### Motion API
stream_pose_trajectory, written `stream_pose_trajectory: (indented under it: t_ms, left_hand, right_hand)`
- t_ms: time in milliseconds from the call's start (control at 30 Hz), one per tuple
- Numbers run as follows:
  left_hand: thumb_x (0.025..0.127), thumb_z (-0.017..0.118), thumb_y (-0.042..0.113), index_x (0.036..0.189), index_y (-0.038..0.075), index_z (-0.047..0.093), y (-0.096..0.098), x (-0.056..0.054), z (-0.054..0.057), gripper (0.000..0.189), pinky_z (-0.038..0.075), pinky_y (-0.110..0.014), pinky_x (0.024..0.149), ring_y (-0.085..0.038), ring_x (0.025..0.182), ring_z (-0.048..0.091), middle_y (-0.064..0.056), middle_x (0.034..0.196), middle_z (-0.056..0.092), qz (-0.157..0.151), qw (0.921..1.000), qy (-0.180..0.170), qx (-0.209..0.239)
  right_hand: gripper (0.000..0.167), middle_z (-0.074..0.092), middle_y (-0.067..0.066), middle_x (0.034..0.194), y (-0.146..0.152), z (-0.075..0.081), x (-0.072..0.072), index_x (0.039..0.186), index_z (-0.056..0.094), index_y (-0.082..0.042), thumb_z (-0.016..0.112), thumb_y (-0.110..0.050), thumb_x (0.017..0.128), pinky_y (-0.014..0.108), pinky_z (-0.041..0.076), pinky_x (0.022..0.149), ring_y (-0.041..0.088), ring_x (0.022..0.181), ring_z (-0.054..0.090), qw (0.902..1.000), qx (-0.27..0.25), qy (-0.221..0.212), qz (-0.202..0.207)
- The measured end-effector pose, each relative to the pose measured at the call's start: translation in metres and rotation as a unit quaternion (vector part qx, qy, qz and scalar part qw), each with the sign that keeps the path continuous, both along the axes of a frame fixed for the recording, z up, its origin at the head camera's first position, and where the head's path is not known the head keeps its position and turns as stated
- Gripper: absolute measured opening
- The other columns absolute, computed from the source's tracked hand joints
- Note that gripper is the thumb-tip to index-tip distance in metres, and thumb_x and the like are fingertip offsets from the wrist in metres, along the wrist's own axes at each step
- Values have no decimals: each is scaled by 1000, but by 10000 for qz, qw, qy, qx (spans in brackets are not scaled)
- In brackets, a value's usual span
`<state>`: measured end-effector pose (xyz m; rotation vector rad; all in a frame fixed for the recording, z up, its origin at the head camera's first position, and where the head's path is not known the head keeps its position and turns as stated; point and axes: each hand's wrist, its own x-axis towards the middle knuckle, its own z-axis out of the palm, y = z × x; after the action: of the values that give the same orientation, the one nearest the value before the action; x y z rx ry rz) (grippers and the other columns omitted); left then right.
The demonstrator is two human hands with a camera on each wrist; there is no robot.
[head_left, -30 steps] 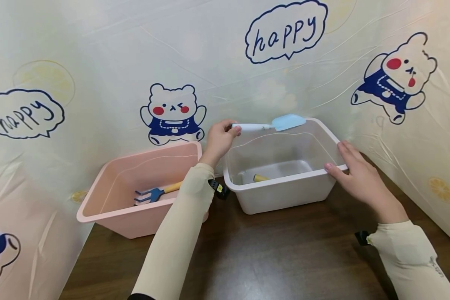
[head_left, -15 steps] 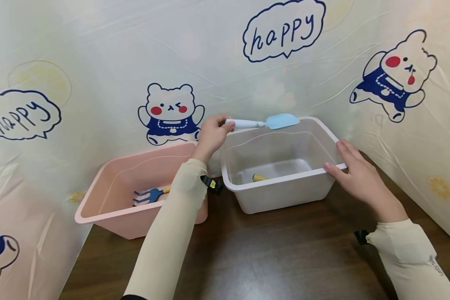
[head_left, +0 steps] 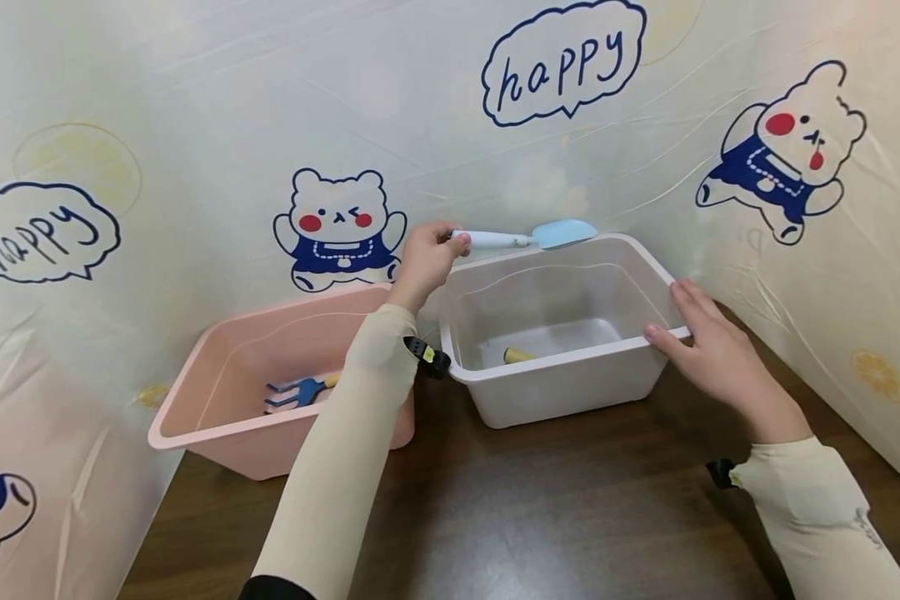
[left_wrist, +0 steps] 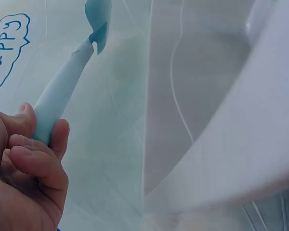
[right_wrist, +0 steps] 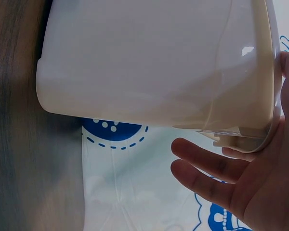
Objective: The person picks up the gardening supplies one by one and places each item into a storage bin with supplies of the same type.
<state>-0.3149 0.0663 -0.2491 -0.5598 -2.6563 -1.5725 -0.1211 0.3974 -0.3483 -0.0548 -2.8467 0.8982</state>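
Note:
In the head view my left hand [head_left: 429, 262] pinches the handle end of a light blue garden trowel [head_left: 565, 234]. The trowel lies level over the back rim of a grey bin [head_left: 570, 396], blade to the right. The left wrist view shows thumb and fingers closed round the pale handle [left_wrist: 62, 89], with the blade [left_wrist: 99, 21] beyond. My right hand [head_left: 723, 362] grips the bin's front right corner, thumb over the front rim. Two of its fingers [right_wrist: 209, 166] stretch out below the rim in the right wrist view. Inside the grey bin shows a yellow handle end [head_left: 517, 356], the rest hidden.
A pink bin [head_left: 262, 446] stands left of the grey one, holding a blue hand rake [head_left: 297, 393] whose yellow handle is partly behind my left sleeve [head_left: 337, 450]. Both bins sit on a dark wooden table [head_left: 525, 508]. A printed curtain [head_left: 217, 125] hangs close behind.
My left hand has moved the trowel a little to the left, then slightly up. The right hand keeps its place at the grey bin's corner.

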Motion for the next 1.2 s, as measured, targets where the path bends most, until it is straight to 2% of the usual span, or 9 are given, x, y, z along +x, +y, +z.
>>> stream_pose_trajectory:
  t_ms: [167,333,567,833,933,1000,1067,1133,1200]
  left_hand:
    - [103,63,23,109,8,72,4,-3,1,19,38,-27,55,-17,69,47,-7,98,68,81,9998,-164,30]
    - [102,64,21,111,8,73,8,-5,0,18,37,-26,54,-17,69,47,-8,98,69,87,9996,-248,66]
    - [102,64,21,115,8,72,16,-2,1,20,38,-27,56,-18,73,49,-8,99,70,-35,9998,-220,-4]
    - [101,65,24,112,11,73,28,-1,-2,19,36,-25,50,-15,59,41,-5,94,70,-117,9994,-327,92]
    - [101,65,21,120,10,70,29,1,-5,23,38,-25,49,-15,54,40,-12,100,71,-317,9979,-454,329]
    - [101,66,22,137,14,61,29,3,-6,37,43,-26,50,-15,52,43,-17,112,69,-546,9957,-645,390]
    - [99,68,25,154,23,42,29,5,-5,61,51,-30,55,-16,54,48,-23,134,57,-818,9919,-926,301]
    - [97,71,32,162,33,20,29,7,-4,83,57,-37,64,-19,60,53,-23,151,40,-1072,9877,-1137,53]
    - [94,73,40,163,39,7,29,9,-3,95,59,-41,71,-22,67,56,-20,159,28,-1293,9838,-1225,-210]
  right_hand:
    - [92,-2,16,168,-1,1,-1,163,3,-9,52,-57,100,79,15,103,51,148,8,10000,20,39,8]
    - [93,-1,17,168,-1,1,-1,163,4,-9,52,-57,100,79,16,103,51,147,9,10000,32,40,-9]
    - [92,-1,17,168,-1,2,-1,163,4,-9,52,-57,100,78,16,103,51,148,9,10000,46,72,-6]
    - [93,-2,17,168,-2,2,-1,163,3,-9,51,-58,100,79,16,103,51,148,8,10000,20,26,-20]
    - [93,-2,17,168,-2,2,-1,163,3,-10,52,-59,100,79,16,103,51,148,8,10000,15,3,-20]
    - [93,-1,17,168,-2,2,-1,163,3,-10,52,-58,100,79,16,103,51,148,8,10000,16,13,-14]
    - [93,-1,17,168,-2,2,0,163,4,-10,52,-58,100,79,16,102,51,148,8,10000,8,24,-14]
    - [92,-1,17,168,-2,2,0,163,4,-9,52,-57,100,80,16,102,51,148,8,10000,10,38,-12]
    - [92,-2,17,168,-2,1,0,163,3,-10,52,-57,100,80,17,101,52,147,8,10000,5,29,-14]
